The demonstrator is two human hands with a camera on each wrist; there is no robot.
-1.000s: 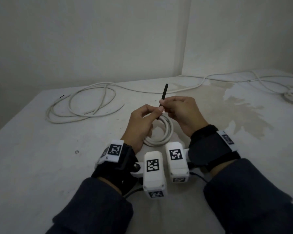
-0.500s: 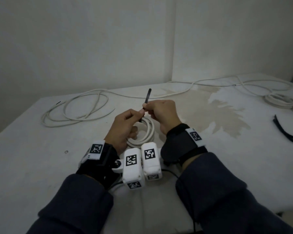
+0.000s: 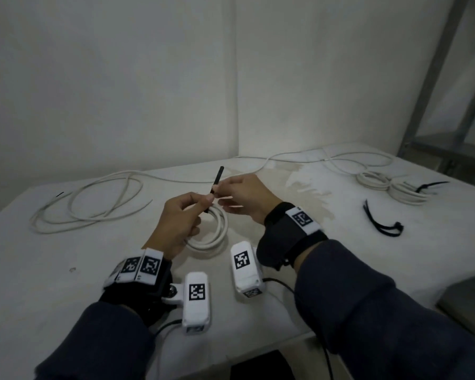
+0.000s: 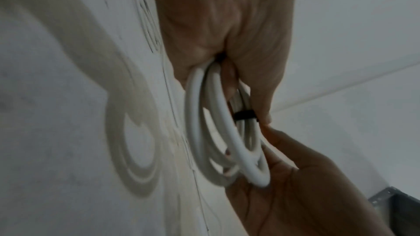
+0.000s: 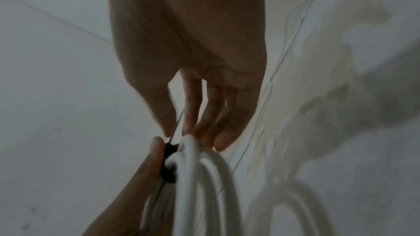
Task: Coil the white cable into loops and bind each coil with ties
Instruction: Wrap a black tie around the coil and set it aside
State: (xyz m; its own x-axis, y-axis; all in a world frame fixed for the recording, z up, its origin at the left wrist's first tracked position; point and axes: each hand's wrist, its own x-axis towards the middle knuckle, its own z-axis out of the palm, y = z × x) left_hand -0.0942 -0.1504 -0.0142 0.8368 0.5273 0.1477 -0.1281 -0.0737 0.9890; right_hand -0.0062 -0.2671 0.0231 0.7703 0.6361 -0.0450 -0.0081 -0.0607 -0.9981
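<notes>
A small white cable coil hangs just above the table between my two hands. My left hand grips the coil's top, its thumb pressing the black tie where it wraps the strands. My right hand pinches the tie's tail, which sticks up and away from me. In the left wrist view the tie circles several strands of the coil. In the right wrist view thumb and forefinger pinch the thin tail above the tie's head.
Loose white cable lies in wide loops at the left and runs along the back of the table. Bound coils sit at the far right, with spare black ties nearer. A metal shelf frame stands at the right.
My wrists have spread apart while both hands stay on the coil and tie. The view has swung right, bringing the bound coils and spare ties into sight.
</notes>
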